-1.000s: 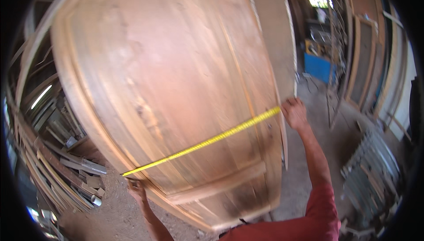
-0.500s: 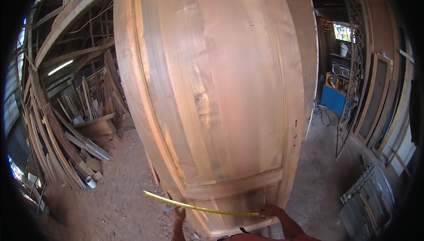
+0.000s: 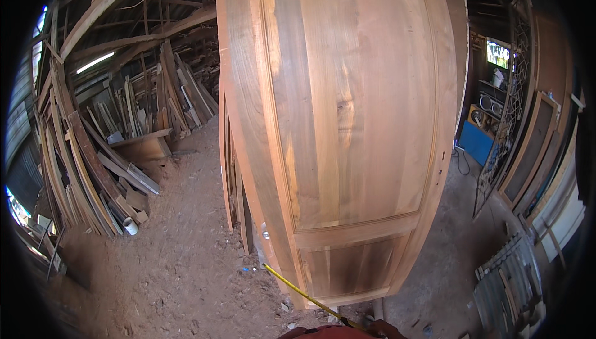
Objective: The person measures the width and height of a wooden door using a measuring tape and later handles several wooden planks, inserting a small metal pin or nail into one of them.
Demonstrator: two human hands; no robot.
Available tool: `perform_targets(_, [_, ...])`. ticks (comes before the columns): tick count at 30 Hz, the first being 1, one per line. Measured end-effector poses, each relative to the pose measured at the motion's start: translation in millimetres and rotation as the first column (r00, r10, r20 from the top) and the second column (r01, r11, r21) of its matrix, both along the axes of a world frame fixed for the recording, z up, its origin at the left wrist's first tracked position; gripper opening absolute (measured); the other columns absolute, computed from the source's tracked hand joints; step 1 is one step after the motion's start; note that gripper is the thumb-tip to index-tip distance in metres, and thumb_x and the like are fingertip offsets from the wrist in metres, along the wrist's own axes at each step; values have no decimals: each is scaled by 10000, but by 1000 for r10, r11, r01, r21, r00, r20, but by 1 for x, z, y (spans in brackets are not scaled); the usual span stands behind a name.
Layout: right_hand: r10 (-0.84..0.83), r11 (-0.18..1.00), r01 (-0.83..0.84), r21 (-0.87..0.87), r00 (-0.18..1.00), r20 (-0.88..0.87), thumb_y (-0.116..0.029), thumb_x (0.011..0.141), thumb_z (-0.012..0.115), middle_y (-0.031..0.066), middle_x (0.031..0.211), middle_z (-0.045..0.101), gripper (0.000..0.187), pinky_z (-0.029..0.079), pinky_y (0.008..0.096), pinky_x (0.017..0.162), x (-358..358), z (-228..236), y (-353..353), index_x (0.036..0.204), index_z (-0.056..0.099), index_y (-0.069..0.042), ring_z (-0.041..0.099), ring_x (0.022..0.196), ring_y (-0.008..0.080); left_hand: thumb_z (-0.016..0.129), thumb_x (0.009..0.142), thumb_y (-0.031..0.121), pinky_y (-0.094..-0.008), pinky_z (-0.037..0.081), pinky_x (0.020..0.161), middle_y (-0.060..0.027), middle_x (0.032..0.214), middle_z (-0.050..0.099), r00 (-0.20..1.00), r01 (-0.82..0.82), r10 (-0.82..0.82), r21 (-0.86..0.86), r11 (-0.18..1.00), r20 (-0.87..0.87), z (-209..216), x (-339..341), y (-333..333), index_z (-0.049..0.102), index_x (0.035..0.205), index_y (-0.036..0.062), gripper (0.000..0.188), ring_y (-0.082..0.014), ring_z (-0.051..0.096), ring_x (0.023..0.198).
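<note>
A tall wooden panel door (image 3: 366,122) stands in front of me, with a large upper panel and a smaller, darker lower panel. The yellow blade of a tape measure (image 3: 299,292) slants from the door's lower left edge down to my body at the bottom of the view. Where the blade ends there, my right hand (image 3: 380,328) shows only in part, dark and low, closed at the tape; its fingers are mostly hidden. My left hand is out of view. A red garment covers my body at the lower edge.
Boards (image 3: 228,171) lean behind the door's left side. Long timber offcuts (image 3: 81,171) are stacked at the left, beside a white container (image 3: 130,225). Dirt floor (image 3: 180,258) runs between. At the right are a metal lattice (image 3: 512,103), a framed panel (image 3: 529,146) and corrugated sheets (image 3: 506,295).
The door sits further right in view. My left hand has left the tape and dropped out of sight. My right hand has come down toward my body, and the tape now slants steeply.
</note>
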State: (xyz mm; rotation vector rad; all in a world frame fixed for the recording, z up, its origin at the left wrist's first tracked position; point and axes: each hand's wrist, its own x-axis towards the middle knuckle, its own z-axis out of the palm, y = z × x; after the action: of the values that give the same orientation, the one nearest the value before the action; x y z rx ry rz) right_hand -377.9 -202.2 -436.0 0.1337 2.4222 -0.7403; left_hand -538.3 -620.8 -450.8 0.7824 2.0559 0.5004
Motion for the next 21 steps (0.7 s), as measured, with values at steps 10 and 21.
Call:
perform_targets(10, [-60, 995, 71, -70, 987, 149, -494, 771, 653, 75, 909, 705, 450, 505, 320, 753, 3, 52, -30, 971, 712, -96, 654, 822, 187, 473, 830, 468, -388, 486, 891, -147, 1001, 686, 891, -442, 453, -190, 877, 21, 16, -5, -45, 687, 1013, 122, 447, -297, 644, 959])
perform_targets(21, [-197, 953, 196, -232, 980, 17, -524, 777, 618, 105, 948, 703, 450, 505, 337, 827, 59, 55, -30, 979, 719, -135, 662, 906, 256, 635, 819, 297, -365, 522, 751, -104, 815, 664, 995, -93, 89, 128, 987, 35, 9, 78, 2, 660, 842, 62, 238, -216, 637, 769])
